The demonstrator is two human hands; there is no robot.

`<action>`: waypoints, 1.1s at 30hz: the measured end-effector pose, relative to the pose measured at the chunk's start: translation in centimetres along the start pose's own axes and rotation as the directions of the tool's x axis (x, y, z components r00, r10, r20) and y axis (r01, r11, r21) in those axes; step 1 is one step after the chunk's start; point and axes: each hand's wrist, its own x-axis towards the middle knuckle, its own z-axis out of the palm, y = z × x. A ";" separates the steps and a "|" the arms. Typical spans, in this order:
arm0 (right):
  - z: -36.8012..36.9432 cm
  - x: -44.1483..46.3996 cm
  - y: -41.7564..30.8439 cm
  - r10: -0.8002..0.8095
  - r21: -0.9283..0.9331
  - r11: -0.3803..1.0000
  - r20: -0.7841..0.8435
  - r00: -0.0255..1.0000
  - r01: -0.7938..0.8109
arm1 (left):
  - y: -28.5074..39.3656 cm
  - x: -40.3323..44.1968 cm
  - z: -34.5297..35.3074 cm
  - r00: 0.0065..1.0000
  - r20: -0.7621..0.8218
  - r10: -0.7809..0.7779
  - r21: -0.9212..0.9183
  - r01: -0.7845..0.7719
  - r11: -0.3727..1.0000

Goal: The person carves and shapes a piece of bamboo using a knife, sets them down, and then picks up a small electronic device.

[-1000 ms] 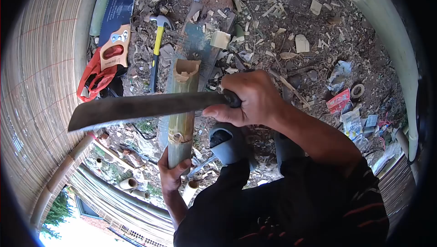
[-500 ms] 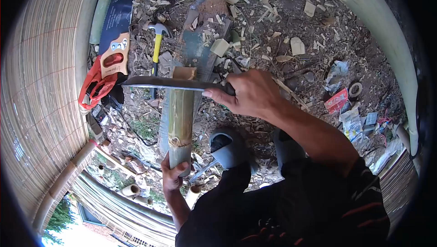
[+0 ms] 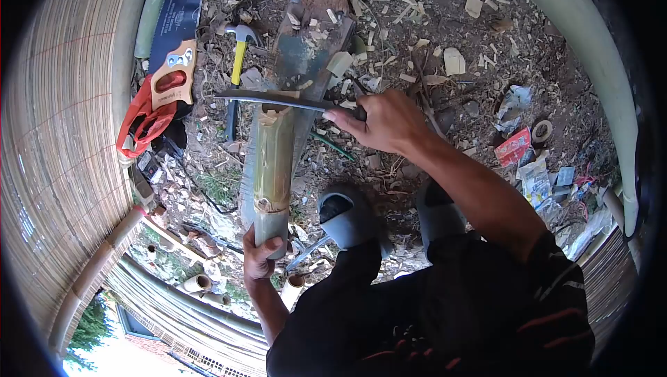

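Since they lie off to the left, red fabric, saw and hammer look parked: in reach, out of the blade's way. One of each; saw handle touches the fabric. Left hand: one, fingers curled around near end of the one bamboo section, probably to steady it well away from the edge. Section's far end sits over one board, likely backing; can't tell if they touch. One machete lies crosswise at that far end. Right hand: one, gripping its right end, thumb toward the blade, likely for edge control. Two slippers, set apart, presumably for balance. Far right: one tape roll, one red packet just beside it, one thick pole.
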 end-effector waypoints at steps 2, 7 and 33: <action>-0.5 1.0 0.1 0.147 -0.121 0.985 0.182 0.972 -0.126 | -1.0 0.5 0.1 1.000 -0.016 0.002 -0.002 -0.002 1.000; -0.1 -0.9 0.1 -0.215 0.164 0.956 -0.165 0.963 0.241 | -1.3 0.7 -1.0 0.999 0.038 -0.013 -0.049 0.015 0.999; -1.9 -1.7 -2.3 -0.297 0.175 0.921 -0.261 0.918 0.348 | 0.4 -0.9 1.4 0.842 -0.284 0.458 0.171 -0.426 0.888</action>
